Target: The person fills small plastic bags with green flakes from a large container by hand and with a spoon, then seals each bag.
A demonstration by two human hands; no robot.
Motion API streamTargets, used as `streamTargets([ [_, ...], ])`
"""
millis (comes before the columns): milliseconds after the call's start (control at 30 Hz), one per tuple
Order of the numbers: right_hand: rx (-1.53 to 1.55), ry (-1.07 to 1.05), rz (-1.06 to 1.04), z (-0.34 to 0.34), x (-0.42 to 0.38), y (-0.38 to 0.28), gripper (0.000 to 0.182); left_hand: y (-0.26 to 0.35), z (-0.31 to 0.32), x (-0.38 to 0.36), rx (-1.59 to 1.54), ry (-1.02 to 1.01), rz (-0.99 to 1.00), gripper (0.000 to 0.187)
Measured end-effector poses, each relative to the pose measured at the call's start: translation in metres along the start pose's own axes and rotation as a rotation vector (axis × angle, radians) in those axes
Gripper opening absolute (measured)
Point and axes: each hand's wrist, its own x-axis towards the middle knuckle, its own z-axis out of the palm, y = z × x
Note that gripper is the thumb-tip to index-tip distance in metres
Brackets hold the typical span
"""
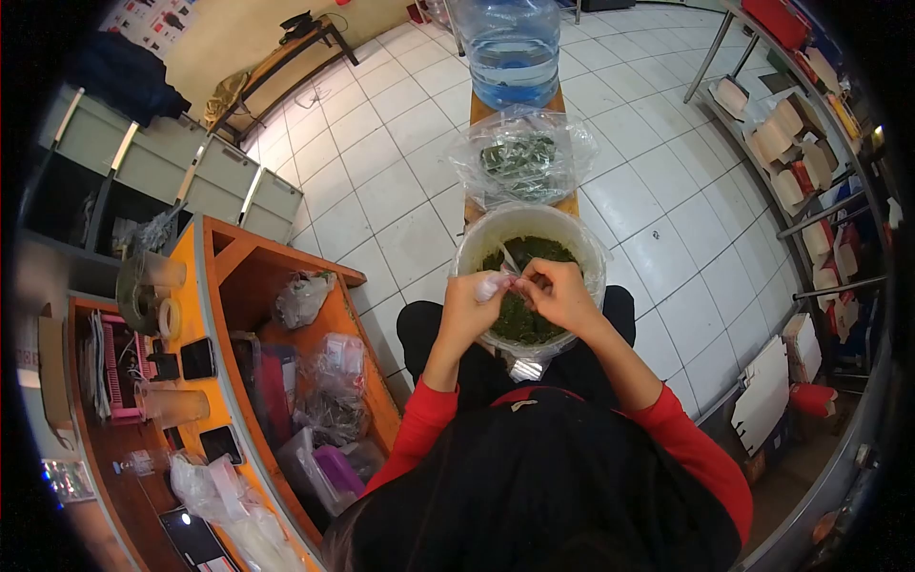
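White plastic worked over the tub of greens.
Left hand grips it, right hand pinches its end, seemingly twisting; next calls for a steady left hold.

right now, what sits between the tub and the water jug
A clear bag with something green lies between tub and jug in the head view.

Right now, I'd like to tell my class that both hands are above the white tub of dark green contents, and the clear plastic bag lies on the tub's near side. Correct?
Not quite: the clear plastic bag lies on the far side, between the white tub and the water bottle, as the head view shows. Both hands are above the tub.
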Motion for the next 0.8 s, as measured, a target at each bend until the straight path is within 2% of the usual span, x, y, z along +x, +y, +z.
streamTargets([
  [100, -0.538, -0.070, -0.365, 0.004, 0.000, 0.005, 0.013, 0.015, -0.004, -0.005, 0.324, -0.041, 0.077, 0.013],
  [133, -0.572, -0.112, -0.344, 0.000, 0.000, 0.002, 0.015, 0.016, -0.005, -0.005, 0.432, -0.068, 0.096, 0.013],
  [233, -0.630, 0.130, -0.341, -0.003, -0.002, -0.003, 0.015, 0.012, -0.003, -0.006, 0.307, 0.025, 0.037, 0.017],
  [333, -0.580, 0.289, -0.351, -0.001, 0.002, -0.009, 0.017, 0.010, 0.000, -0.002, 0.251, 0.036, -0.123, 0.014],
  [433, -0.465, 0.215, -0.400, 0.007, 0.005, -0.015, 0.018, -0.016, 0.017, 0.006, -0.140, 0.234, -0.118, 0.015],
  [467, -0.509, 0.214, -0.382, 0.003, 0.007, -0.016, 0.018, -0.022, 0.017, 0.007, -0.283, 0.222, -0.266, 0.020],
  [533, -0.598, 0.218, -0.348, -0.009, 0.016, -0.018, 0.017, -0.019, 0.015, 0.015, -0.278, 0.309, 0.068, 0.019],
  [567, -0.516, 0.195, -0.304, -0.011, 0.020, -0.015, 0.018, -0.015, 0.014, 0.017, -0.273, 0.350, 0.236, 0.019],
  [633, -0.352, 0.152, -0.223, -0.014, 0.030, -0.007, 0.018, -0.005, 0.008, 0.017, -0.138, 0.223, 0.319, 0.028],
  [667, -0.175, 0.070, -0.180, -0.017, 0.032, -0.006, 0.016, 0.000, 0.005, 0.017, -0.133, 0.170, 0.328, 0.032],
  [767, 0.396, -0.142, 0.256, -0.023, 0.039, -0.012, 0.019, 0.012, 0.001, 0.018, -0.243, 0.023, 0.281, 0.042],
  [800, 0.423, -0.279, 0.329, -0.028, 0.042, -0.012, 0.015, 0.007, 0.001, 0.017, -0.270, 0.071, 0.223, 0.042],
])
